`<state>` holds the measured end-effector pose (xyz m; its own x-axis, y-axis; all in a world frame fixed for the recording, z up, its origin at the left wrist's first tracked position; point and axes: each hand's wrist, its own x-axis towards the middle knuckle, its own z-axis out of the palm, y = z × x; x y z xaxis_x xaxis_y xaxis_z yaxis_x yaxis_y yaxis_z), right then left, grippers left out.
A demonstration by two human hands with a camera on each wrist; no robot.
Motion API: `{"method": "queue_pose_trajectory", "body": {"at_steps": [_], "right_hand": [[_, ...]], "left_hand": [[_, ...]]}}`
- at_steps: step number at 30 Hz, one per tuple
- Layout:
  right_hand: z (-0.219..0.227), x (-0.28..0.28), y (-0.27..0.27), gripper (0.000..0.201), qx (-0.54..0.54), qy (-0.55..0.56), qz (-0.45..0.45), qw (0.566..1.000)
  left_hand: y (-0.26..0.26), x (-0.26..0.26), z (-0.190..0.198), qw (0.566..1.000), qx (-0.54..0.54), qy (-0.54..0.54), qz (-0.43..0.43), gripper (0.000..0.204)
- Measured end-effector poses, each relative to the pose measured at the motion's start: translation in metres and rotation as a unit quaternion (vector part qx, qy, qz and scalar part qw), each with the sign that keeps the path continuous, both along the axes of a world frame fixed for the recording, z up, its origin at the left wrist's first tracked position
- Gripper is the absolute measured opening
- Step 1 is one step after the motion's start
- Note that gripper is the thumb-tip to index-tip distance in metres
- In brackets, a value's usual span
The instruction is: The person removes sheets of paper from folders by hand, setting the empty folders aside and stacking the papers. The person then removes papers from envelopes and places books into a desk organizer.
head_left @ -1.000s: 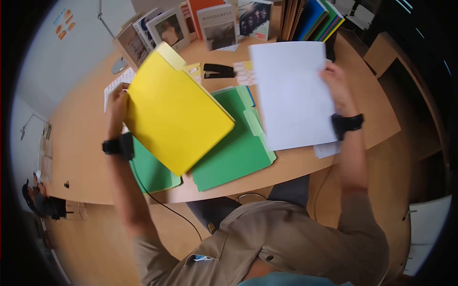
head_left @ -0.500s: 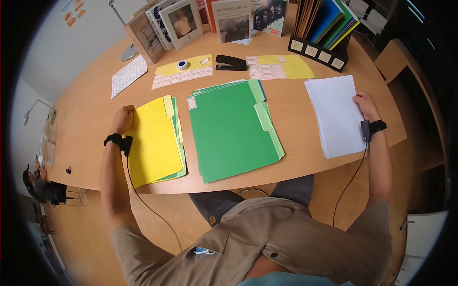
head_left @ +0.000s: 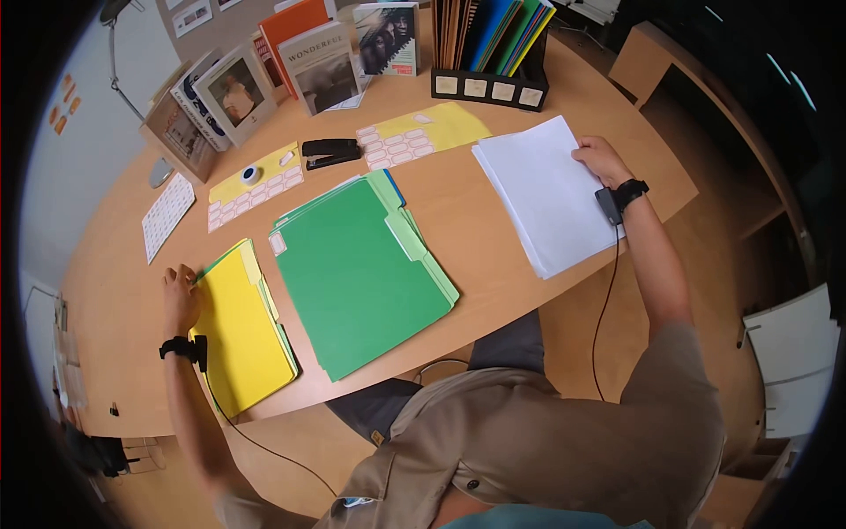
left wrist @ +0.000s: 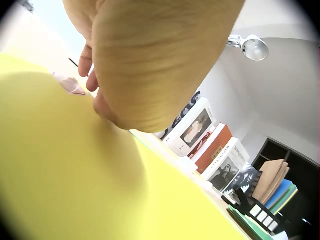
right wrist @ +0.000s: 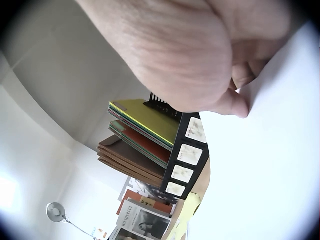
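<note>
Yellow file folders (head_left: 236, 339), with green edges showing beneath, lie at the left near the table's front edge. My left hand (head_left: 181, 304) rests at their left edge, its fingers loosely bent and apart. In the left wrist view the palm (left wrist: 155, 65) hovers over the yellow cover. A stack of white paper (head_left: 551, 198) lies on the right. At its right edge my right hand (head_left: 604, 160) pinches the sheets; in the right wrist view the thumb (right wrist: 232, 104) lies along the paper. Between both hands sits a pile of green file folders (head_left: 361, 278) with a label on its corner.
Behind the folders are a black stapler (head_left: 331, 152), yellow label sheets (head_left: 441, 132) and a small white roll (head_left: 251, 175). A black organizer (head_left: 489, 90) with colored folders stands at the back, beside upright books (head_left: 322, 70). A printed card (head_left: 168, 216) lies far left.
The yellow folders and white paper, both lifted a second ago, now lie flat on opposite sides of the green pile. My left fingers have loosened at the yellow folders' edge. The head view has turned.
</note>
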<state>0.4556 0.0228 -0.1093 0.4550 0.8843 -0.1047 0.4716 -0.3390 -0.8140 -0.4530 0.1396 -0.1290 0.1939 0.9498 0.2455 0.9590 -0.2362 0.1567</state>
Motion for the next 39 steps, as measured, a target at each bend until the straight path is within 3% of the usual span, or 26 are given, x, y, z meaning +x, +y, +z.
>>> {"method": "queue_pose_trajectory", "body": {"at_steps": [3, 7, 9, 10, 12, 13, 15, 16, 18, 20, 22, 23, 26, 32, 39], "right_hand": [[0.008, -0.007, -0.002, 0.011, -0.019, 0.014, 0.01, 1.0], [-0.006, 0.008, 0.008, 0.013, -0.005, -0.019, 0.006, 1.0], [-0.002, 0.004, 0.007, 0.015, -0.015, -0.05, -0.013, 0.999], [0.002, -0.002, 0.003, 0.015, -0.016, -0.05, -0.006, 0.999], [0.018, -0.022, -0.005, 0.018, 0.026, -0.157, -0.045, 0.986], [0.025, -0.022, -0.003, 0.018, 0.027, -0.154, -0.037, 0.987], [0.041, -0.018, 0.001, 0.015, 0.093, -0.318, -0.059, 0.942], [0.05, -0.031, 0.004, 0.015, 0.095, -0.316, -0.055, 0.943], [0.07, -0.083, 0.011, 0.011, 0.293, -0.11, -0.002, 0.95], [0.094, -0.169, 0.01, 0.008, 0.268, 0.019, 0.089, 0.959], [0.061, -0.221, 0.025, 0.017, 0.235, 0.084, 0.256, 0.934], [0.056, -0.257, 0.026, 0.015, 0.169, 0.005, 0.281, 0.945], [0.019, -0.317, 0.031, 0.026, 0.115, -0.028, 0.335, 0.935], [0.013, -0.343, 0.023, 0.042, 0.059, -0.032, 0.325, 0.943], [0.008, -0.344, 0.018, 0.043, 0.084, -0.053, 0.323, 0.941]], "left_hand": [[-0.006, 0.016, 0.027, 1.0, -0.016, -0.002, -0.003, 0.028], [-0.035, 0.092, 0.095, 0.995, -0.079, -0.049, -0.035, 0.028], [-0.05, 0.126, 0.121, 0.974, -0.14, -0.147, -0.095, 0.031], [-0.054, 0.14, 0.13, 0.975, -0.141, -0.148, -0.087, 0.031], [-0.06, 0.163, 0.144, 0.959, -0.17, -0.159, -0.161, 0.028], [-0.063, 0.176, 0.148, 0.958, -0.167, -0.155, -0.173, 0.03], [-0.063, 0.2, 0.143, 0.955, -0.166, -0.157, -0.188, 0.035], [-0.061, 0.213, 0.138, 0.956, -0.168, -0.146, -0.189, 0.039], [-0.052, 0.235, 0.12, 0.963, -0.147, -0.107, -0.197, 0.055], [-0.043, 0.26, 0.102, 0.967, -0.14, -0.084, -0.197, 0.072], [-0.03, 0.272, 0.075, 0.97, -0.13, -0.068, -0.196, 0.079], [-0.025, 0.276, 0.065, 0.971, -0.126, -0.075, -0.191, 0.085], [-0.013, 0.281, 0.046, 0.975, -0.12, -0.071, -0.174, 0.097], [-0.012, 0.275, 0.039, 0.973, -0.13, -0.104, -0.16, 0.106], [-0.009, 0.272, 0.034, 0.972, -0.111, -0.121, -0.166, 0.102]]}}
